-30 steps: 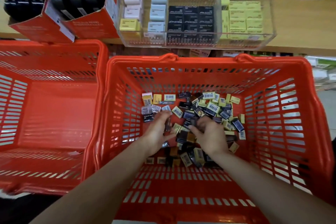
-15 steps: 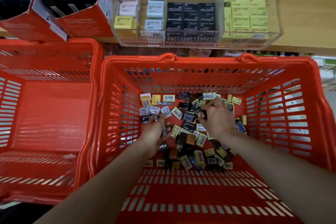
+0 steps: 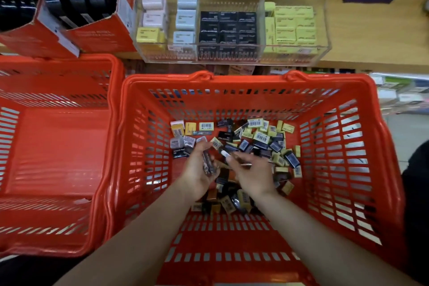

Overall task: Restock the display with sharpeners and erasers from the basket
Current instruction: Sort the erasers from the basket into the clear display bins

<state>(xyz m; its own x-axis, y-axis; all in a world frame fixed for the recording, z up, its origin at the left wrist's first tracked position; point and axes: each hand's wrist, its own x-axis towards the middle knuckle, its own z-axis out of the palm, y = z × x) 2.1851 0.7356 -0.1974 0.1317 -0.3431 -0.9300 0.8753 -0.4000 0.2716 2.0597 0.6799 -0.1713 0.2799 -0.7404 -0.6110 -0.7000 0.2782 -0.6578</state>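
Your loose pile of sharpeners and erasers (image 3: 250,144) lies mid-frame in the orange basket (image 3: 348,169), under both hands: your left hand (image 3: 199,169) cups several dark pieces, your right hand (image 3: 249,169) pinches 1 small piece.

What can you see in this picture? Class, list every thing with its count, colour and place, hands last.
basket: one, orange, centre
small packs: many, black, yellow and grey, loose on its floor
second basket: one, orange, left
clear display: one, on the shelf, rows of white, pale blue, black and yellow boxes
red cartons: two, upper left
left hand: grips several dark packs
right hand: over the pile; grip unclear
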